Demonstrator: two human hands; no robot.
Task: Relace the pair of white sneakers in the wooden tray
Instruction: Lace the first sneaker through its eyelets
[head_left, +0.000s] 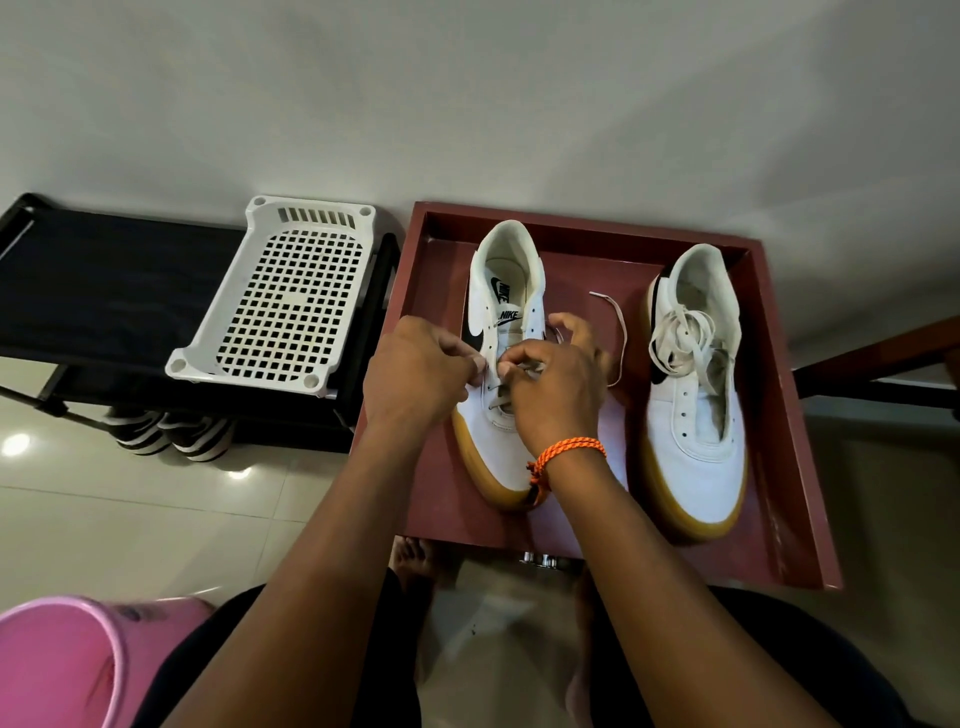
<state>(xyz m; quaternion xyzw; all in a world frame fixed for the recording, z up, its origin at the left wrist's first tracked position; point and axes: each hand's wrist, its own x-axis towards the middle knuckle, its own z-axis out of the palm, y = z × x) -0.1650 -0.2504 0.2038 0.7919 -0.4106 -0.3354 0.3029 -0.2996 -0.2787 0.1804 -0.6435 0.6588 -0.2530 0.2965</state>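
Wooden tray (789, 441), left sneaker (506, 270), lace (618, 332) pinched in both hands' curled fingers (511, 358).

wooden tray (795, 457), two sneakers (693, 415) inside

In the tray (795, 467), two sneakers side by side, heels away from the person: left sneaker (506, 291) and right sneaker (693, 457), well apart. Over the left sneaker, both hands: left hand (415, 371) and right hand (558, 387), close together at the eyelets. Between the sneakers, a loose lace (621, 332) on the tray floor. On the right sneaker, a bundled lace (680, 332). Left of the tray, a rack (104, 280) with a basket (291, 296) on top and shoes (171, 434) beneath. Near left, a bucket (62, 665) on the floor.
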